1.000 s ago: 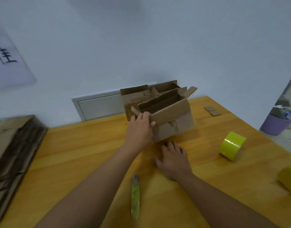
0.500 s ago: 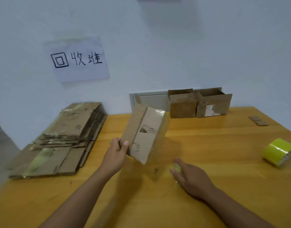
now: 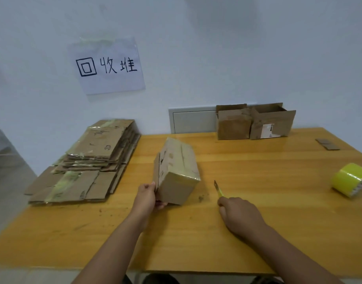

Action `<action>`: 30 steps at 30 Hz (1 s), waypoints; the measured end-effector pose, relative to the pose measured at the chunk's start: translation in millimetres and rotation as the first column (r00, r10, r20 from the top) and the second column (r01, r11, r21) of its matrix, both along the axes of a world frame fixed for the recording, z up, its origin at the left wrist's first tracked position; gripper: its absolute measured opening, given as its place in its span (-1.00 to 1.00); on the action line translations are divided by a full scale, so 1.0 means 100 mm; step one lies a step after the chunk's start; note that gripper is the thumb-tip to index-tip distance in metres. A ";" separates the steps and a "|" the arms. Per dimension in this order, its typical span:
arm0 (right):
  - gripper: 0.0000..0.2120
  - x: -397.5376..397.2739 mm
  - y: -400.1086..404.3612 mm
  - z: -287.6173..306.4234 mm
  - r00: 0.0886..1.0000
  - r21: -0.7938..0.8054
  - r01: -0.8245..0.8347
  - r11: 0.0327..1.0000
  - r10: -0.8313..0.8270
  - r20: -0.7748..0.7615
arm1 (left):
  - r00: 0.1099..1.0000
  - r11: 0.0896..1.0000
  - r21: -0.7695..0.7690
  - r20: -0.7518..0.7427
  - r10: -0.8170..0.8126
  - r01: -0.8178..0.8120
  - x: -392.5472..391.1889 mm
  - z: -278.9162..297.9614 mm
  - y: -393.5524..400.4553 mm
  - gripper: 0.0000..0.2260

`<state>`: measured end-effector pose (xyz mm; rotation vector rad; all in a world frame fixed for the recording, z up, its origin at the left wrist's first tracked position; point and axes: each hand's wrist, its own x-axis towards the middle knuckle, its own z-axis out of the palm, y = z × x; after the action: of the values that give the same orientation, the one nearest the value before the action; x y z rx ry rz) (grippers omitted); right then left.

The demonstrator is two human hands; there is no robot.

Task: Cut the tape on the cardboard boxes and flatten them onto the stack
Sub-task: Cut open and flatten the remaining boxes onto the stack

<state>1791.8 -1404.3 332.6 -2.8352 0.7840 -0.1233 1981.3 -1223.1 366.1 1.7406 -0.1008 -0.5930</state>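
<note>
My left hand grips the taped box on the worktop, right of the stack. My right hand, right of the box, pinches the knife. Next: slit the tape.

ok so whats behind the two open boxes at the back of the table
Behind the two open boxes is the pale wall, with a white panel set into it. The left box hides the panel's right end, so how far it runs behind them cannot be seen.
</note>
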 end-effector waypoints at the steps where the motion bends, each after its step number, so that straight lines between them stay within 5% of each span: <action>1: -0.71 -0.01 -0.02 0.03 1.000 0.037 0.011 0.999 -0.011 -0.001 | 0.999 1.000 0.029 0.038 0.010 -0.011 0.03 0.00 0.02 -0.82; 9: -0.50 0.04 -0.08 0.10 0.999 0.141 0.029 0.990 -0.025 -0.033 | 0.979 0.973 0.222 0.204 0.019 -0.065 0.16 -0.01 0.21 -0.55; 15: -0.66 0.15 -0.16 0.10 0.998 0.208 0.065 0.976 -0.060 -0.032 | 0.971 0.982 0.185 0.227 -0.073 0.031 0.25 0.11 0.24 -0.15; 20: -0.72 0.17 -0.20 0.16 0.940 0.417 0.033 0.908 -0.170 0.296 | 0.943 0.994 -0.003 0.317 -0.101 0.108 0.36 0.30 0.17 -0.44; 24: -0.72 0.21 -0.11 0.32 0.799 0.676 -0.161 0.719 -0.306 0.517 | 0.905 0.949 0.025 0.294 -0.307 0.314 0.37 0.29 0.10 -0.55; 30: -0.47 0.37 0.13 0.54 0.761 0.590 -0.279 0.758 -0.200 0.618 | 0.911 0.946 0.025 0.264 -0.317 0.322 0.06 0.19 0.07 -0.50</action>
<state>1828.4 -1391.7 386.5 -1.9079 0.4563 -0.6569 1987.8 -1216.1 385.2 1.7910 -0.5884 -0.5888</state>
